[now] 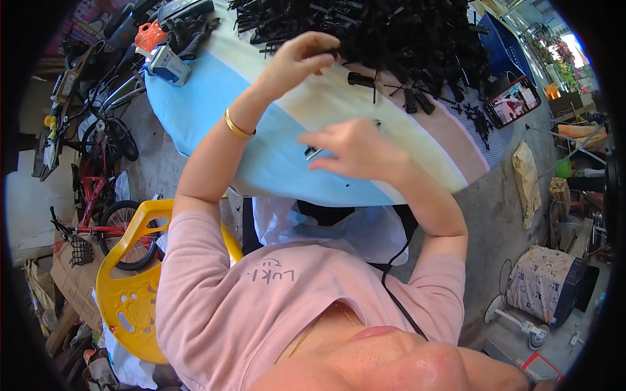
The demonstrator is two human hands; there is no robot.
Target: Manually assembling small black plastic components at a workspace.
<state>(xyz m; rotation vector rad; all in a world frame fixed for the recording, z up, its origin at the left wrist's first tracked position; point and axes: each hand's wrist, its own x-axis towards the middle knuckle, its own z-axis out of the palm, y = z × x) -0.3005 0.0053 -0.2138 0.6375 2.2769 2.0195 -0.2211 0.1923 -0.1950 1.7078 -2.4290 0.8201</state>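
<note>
At the near edge of a heap of small black parts (pixel 372 29), my left hand (pixel 293 64) is open, its curved fingers apart from the thumb. A dark piece shows by its fingertips. My right hand (pixel 358 151) is nearer to me, over the table's blue and cream striped cloth (pixel 277 156), and blurred by motion. Its fingers are closed round a slim silver metal tool (pixel 314 154), mostly hidden by the hand. Loose black pieces (pixel 360 79) lie between the heap and my right hand. A gold bangle (pixel 236 125) circles my left wrist.
A blue and white box (pixel 168 66), dark gloves (pixel 187 36) and an orange bag (pixel 150 36) sit at the table's left. A phone (pixel 512 102) leans by a blue crate (pixel 505 49) at right. A yellow chair (pixel 140 287) and red bicycle (pixel 98 195) stand left.
</note>
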